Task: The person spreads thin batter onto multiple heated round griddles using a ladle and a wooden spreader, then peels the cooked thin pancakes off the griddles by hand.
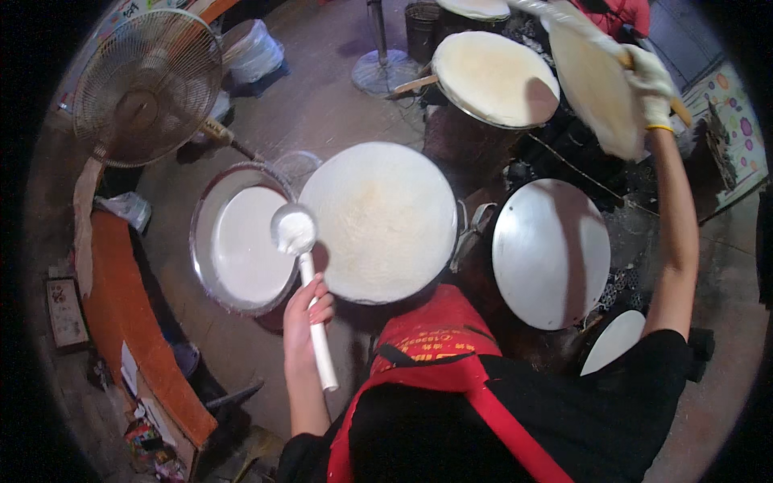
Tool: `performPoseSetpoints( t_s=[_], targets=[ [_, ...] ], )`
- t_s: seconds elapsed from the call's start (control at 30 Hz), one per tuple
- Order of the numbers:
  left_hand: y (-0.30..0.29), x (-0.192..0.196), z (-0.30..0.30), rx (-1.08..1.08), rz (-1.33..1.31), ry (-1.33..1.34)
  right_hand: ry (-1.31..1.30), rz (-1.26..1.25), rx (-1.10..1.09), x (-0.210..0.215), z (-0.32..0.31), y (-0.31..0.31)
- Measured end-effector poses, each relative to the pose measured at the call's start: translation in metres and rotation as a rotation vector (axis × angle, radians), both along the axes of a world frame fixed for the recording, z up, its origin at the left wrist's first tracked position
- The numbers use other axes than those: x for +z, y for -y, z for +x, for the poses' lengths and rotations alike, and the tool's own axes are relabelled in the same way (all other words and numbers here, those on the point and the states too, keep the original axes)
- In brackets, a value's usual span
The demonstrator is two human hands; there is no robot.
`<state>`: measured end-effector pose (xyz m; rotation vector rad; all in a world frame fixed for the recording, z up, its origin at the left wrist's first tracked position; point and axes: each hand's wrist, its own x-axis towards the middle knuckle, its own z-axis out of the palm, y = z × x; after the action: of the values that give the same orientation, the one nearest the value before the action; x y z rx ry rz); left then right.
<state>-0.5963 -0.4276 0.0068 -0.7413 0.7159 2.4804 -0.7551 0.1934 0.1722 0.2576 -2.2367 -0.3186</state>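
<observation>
My left hand (pixel 307 318) grips the white handle of a ladle (pixel 307 266). The ladle's round bowl, coated in white liquid, hangs between a metal basin (pixel 198 233) of white batter (pixel 251 241) and a round pale-topped disc (pixel 386 217). At the upper right my right hand (pixel 648 84), in a white glove, is raised and closed around a wooden handle (pixel 682 110). Beside it a round pale disc (pixel 600 88), blurred, is tilted steeply and appears to be on that handle. Right of my body lies a bare, shiny round griddle (pixel 539 253).
Another pale-topped disc with a wooden handle (pixel 495 76) rests on a stove at the back. A standing fan (pixel 145 92) is at the far left, near an orange-brown board (pixel 141 322). A second stand base (pixel 385 72) stands behind. Someone in red (pixel 624 16) is at the top right.
</observation>
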Motion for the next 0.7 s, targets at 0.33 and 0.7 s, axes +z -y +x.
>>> performPoseSetpoints(
  t_s=[0.33,0.7],
  targets=[
    [0.042,0.010,0.047,0.400,-0.024,0.150,0.111,-0.008,0.011,-0.223,-0.117,0.097],
    [0.057,0.022,0.097,0.650,0.038,0.221,0.261,-0.168,-0.115,-0.299,-0.119,0.150]
  ],
)
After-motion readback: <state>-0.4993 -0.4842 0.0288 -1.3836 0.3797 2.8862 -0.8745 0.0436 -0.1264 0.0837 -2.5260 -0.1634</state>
